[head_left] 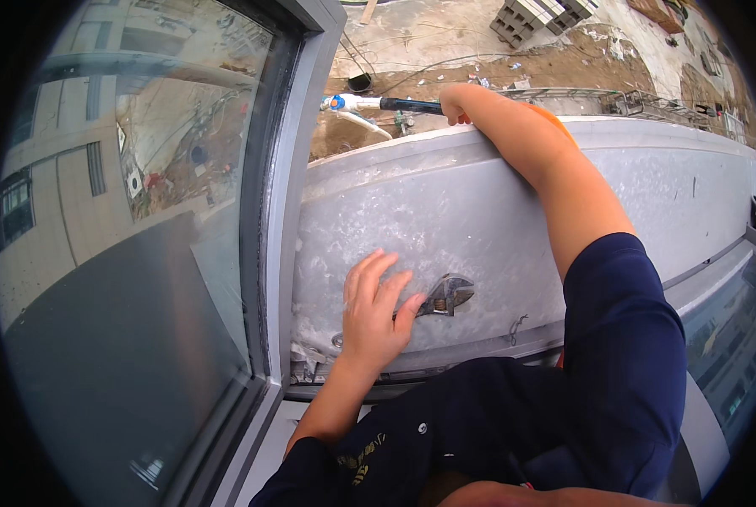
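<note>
A grey-framed window (141, 253) adjoins a grey ledge (504, 228) above brown ground (593, 61).

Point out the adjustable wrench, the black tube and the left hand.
Adjustable wrench (447, 296): head view, on its jaw end.
Black tube (412, 106): head view, midway along its visible length.
Left hand (371, 315): head view, on its back.

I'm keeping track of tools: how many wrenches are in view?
1: the wrench lies on the grey ledge, partly covered by the left hand. Others could be hidden.
</note>
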`<state>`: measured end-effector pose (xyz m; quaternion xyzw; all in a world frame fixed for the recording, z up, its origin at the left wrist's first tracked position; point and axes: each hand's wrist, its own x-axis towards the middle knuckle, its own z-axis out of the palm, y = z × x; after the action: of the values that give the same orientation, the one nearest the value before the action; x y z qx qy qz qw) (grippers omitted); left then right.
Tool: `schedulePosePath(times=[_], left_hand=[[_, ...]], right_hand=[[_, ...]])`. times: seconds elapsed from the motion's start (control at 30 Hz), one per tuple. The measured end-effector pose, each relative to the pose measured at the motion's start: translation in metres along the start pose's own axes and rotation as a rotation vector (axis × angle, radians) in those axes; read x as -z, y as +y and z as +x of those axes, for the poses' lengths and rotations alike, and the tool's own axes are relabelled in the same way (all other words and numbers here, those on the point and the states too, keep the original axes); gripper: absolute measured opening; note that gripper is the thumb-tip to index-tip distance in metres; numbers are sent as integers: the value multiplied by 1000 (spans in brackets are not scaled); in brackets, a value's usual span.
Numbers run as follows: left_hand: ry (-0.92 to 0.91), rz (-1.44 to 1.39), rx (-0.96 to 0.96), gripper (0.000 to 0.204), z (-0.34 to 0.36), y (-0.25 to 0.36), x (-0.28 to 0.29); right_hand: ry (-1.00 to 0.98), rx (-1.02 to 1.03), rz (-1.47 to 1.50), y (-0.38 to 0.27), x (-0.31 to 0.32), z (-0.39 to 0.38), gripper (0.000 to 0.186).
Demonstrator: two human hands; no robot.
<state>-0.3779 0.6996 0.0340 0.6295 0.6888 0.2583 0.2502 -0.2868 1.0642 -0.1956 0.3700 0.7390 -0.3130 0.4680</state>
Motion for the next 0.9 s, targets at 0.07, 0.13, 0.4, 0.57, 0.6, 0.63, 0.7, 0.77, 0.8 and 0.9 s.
schedulePosePath(times=[0.07,0.13,0.4,0.57,0.6,0.63,0.7,0.77,0.8,0.9], left_hand=[[-48,17,27,42,-29,6,6],[-120,48,94,48,-47,10,5],[-26,140,-31,46,-83,-21,-23],[45,153,23,38,-81,-18,-27],[60,161,38,36,-81,-17,-28],[51,192,47,35,-82,-16,-28],[37,259,71,33,-85,-14,-27],[21,250,72,33,-86,-15,-28],[11,244,71,33,-85,-15,-29],[-19,218,70,33,-83,-18,-33]], right_hand=[[34,23,-39,1,-1,0,38],[51,23,-174,-7,1,-6,21],[118,115,-258,11,-9,23,40],[156,153,-190,11,-4,1,38],[163,147,-157,13,-3,2,37],[150,129,-119,15,-4,3,36],[125,98,-47,9,-5,-4,35],[126,78,-85,8,0,-10,34],[155,62,-33,9,1,-12,34],[273,77,-148,5,16,-6,40]])
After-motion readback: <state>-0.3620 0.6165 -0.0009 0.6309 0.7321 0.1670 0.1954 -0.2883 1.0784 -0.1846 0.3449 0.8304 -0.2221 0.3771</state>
